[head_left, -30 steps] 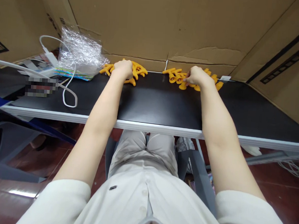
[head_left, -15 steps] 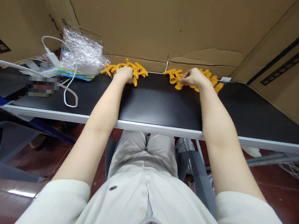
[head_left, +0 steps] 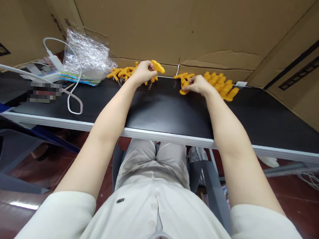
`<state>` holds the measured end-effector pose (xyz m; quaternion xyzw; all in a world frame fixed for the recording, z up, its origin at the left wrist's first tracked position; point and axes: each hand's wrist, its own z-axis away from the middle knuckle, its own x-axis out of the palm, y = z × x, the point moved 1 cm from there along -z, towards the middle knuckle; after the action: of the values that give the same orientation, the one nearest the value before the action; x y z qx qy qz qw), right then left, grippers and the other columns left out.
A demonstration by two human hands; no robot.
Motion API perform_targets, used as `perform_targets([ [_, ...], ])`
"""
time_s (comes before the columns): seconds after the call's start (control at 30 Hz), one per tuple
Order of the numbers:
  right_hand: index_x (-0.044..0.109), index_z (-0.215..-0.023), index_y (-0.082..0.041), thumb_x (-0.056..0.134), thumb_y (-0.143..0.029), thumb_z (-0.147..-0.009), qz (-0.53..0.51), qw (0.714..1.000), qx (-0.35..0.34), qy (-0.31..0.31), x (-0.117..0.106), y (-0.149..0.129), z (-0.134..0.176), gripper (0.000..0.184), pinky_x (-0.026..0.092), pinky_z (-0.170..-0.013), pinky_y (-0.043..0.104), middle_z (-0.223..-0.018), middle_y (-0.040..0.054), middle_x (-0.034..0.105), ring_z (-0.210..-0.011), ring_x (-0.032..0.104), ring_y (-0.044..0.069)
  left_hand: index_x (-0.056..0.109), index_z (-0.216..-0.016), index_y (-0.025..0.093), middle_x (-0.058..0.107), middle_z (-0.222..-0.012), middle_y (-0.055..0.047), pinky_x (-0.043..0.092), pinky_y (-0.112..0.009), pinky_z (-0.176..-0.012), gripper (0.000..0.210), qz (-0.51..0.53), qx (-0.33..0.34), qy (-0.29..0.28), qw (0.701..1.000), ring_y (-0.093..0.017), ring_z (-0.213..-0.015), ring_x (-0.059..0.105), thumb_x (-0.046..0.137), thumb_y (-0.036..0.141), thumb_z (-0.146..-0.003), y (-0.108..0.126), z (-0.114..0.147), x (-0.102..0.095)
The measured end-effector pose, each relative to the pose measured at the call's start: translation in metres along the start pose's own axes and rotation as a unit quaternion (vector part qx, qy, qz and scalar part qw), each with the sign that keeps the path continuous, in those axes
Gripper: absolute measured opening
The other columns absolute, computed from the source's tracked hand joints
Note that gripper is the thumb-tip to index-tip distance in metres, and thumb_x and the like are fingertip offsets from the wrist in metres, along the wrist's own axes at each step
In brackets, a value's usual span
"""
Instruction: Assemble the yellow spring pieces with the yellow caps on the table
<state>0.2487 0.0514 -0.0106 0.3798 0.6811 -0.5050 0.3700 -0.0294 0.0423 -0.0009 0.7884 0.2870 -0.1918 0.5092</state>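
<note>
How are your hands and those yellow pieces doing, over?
Left hand: holding a yellow piece. Right hand: at a yellow cup-shaped piece, grip unclear. Crinkled plastic and white cable off left, apart from both hands.

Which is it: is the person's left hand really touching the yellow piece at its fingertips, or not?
Touching. The head view shows the left hand pinching the yellow piece near its left end, no gap visible between.

smooth plastic pieces, matt cardboard
</note>
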Motion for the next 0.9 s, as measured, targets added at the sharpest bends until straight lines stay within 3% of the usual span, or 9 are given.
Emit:
perform_targets([
  [0.1, 0.058, -0.077, -0.021, 0.094, -0.022, -0.089, 0.018, 0.998, 0.038, -0.044, 0.002, -0.013, 0.006, 0.038, 0.051, -0.079, 0.029, -0.075, -0.0003, 0.06, -0.078, 0.058, 0.016, 0.06, -0.095, 0.02, 0.074, -0.098, -0.007, 0.062, -0.035, -0.094, 0.009, 0.126, -0.045, -0.005, 0.991, -0.024, -0.107, 0.079, 0.067, 0.017, -0.098, 0.003, -0.004, 0.014],
  [0.27, 0.057, -0.087, -0.022, 0.091, -0.018, -0.083, 0.044, 0.998, -0.045, -0.026, 0.012, -0.029, 0.007, 0.035, 0.057, -0.092, 0.037, -0.089, 0.0023, 0.065, -0.091, 0.065, 0.024, 0.057, -0.097, 0.021, 0.079, -0.106, -0.007, 0.062, -0.028, -0.087, 0.013, 0.244, -0.048, -0.026, 0.968, -0.021, -0.109, 0.081, 0.066, 0.022, -0.106, 0.017, 0.002, 0.019],
  [0.47, 0.064, -0.099, -0.02, 0.082, -0.014, -0.083, 0.066, 0.991, -0.117, -0.03, 0.018, -0.046, 0.014, 0.025, 0.055, -0.095, 0.037, -0.108, 0.0089, 0.073, -0.102, 0.068, 0.027, 0.058, -0.094, 0.022, 0.082, -0.106, -0.006, 0.063, -0.028, -0.087, 0.017, 0.266, -0.044, -0.011, 0.963, -0.021, -0.113, 0.082, 0.07, 0.027, -0.105, 0.026, 0.008, 0.013],
  [0.7, 0.067, -0.1, -0.021, 0.08, -0.014, -0.083, 0.074, 0.991, -0.11, -0.024, 0.019, -0.046, 0.015, 0.023, 0.056, -0.094, 0.037, -0.11, 0.0096, 0.075, -0.104, 0.07, 0.03, 0.065, -0.104, 0.024, 0.084, -0.112, -0.006, 0.064, -0.032, -0.089, 0.007, 0.3, -0.064, 0.013, 0.952, -0.024, -0.119, 0.081, 0.07, 0.029, -0.105, 0.022, 0.005, 0.015],
  [0.9, 0.069, -0.098, -0.02, 0.079, -0.016, -0.085, 0.055, 0.993, -0.106, -0.024, 0.018, -0.046, 0.015, 0.017, 0.056, -0.095, 0.038, -0.109, 0.0105, 0.076, -0.103, 0.07, 0.029, 0.066, -0.11, 0.023, 0.084, -0.111, -0.007, 0.065, -0.031, -0.088, 0.013, 0.267, -0.043, -0.011, 0.963, -0.024, -0.116, 0.082, 0.074, 0.032, -0.104, 0.022, 0.007, 0.015],
])
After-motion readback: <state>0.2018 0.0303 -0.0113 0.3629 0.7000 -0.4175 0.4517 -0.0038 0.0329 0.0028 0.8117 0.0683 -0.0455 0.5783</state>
